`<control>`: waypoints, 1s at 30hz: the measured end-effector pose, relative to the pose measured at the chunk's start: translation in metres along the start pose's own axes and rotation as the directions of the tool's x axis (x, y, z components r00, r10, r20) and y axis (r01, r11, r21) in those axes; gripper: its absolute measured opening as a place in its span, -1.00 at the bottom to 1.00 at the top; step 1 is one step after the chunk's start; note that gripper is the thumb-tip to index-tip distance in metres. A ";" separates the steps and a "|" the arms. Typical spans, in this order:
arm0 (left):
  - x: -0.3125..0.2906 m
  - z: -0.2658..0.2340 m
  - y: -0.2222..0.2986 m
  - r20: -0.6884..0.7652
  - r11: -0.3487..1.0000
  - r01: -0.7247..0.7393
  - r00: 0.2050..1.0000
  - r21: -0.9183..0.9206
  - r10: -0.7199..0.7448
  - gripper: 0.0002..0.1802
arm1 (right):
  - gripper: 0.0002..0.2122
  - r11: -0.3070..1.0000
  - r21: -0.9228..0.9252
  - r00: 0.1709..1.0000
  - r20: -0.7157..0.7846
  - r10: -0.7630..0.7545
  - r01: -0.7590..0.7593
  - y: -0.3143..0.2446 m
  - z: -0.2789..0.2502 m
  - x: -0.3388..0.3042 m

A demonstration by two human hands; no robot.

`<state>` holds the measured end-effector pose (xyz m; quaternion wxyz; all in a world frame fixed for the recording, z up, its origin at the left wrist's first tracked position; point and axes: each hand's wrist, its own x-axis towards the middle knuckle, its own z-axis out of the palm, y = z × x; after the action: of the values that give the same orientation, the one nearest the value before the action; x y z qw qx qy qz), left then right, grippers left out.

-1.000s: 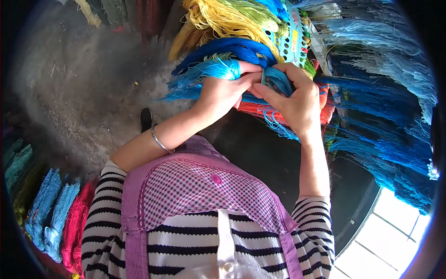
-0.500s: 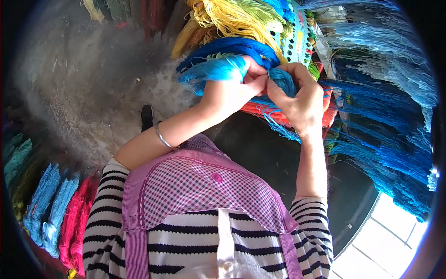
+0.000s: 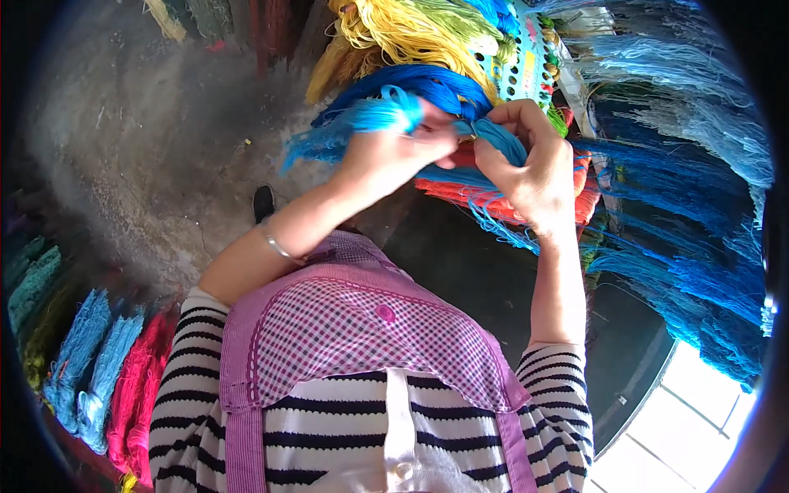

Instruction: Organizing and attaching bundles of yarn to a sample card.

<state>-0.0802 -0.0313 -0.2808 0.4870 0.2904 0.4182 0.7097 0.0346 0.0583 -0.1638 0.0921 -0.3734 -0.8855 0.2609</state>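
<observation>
A light-blue skein of thread [image 3: 500, 141] runs between my two hands above the hanging yarn. My right hand [image 3: 534, 168] is closed round its twisted part, thumb and fingers pinching it. My left hand [image 3: 403, 146], smeared by motion, is closed with a loose, frayed light-blue bundle [image 3: 374, 117] draped over its back; a thin strand seems to pass from its fingertips to the skein, too fine to be sure. Just beyond the hands lies a dark-blue hank [image 3: 440, 80]. Below them are red-orange threads [image 3: 448, 191] with stray light-blue strands.
Yellow hanks [image 3: 403, 37] lie at the far side, beside a pale-green card with holes [image 3: 526, 70]. Blue threads [image 3: 682, 172] hang in layers on the right. Crimson [image 3: 131, 394] and blue hanks [image 3: 78, 353] hang at the lower left. A concrete floor [image 3: 156, 140] shows at left.
My left hand has moved leftward, away from my right, and the frayed bundle over it has swung left. My right hand keeps its grip, the skein between them more drawn out.
</observation>
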 end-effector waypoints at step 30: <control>0.022 0.004 0.056 0.415 0.936 0.145 0.867 0.319 -0.276 -0.77 | -0.56 0.938 0.039 0.932 0.107 -0.347 0.345 0.008 -0.018 0.010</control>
<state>-0.1100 -0.0200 -0.2295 0.6003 0.4653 0.4177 0.4985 0.0390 0.0778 -0.1532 0.0905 -0.1954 -0.9385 0.2699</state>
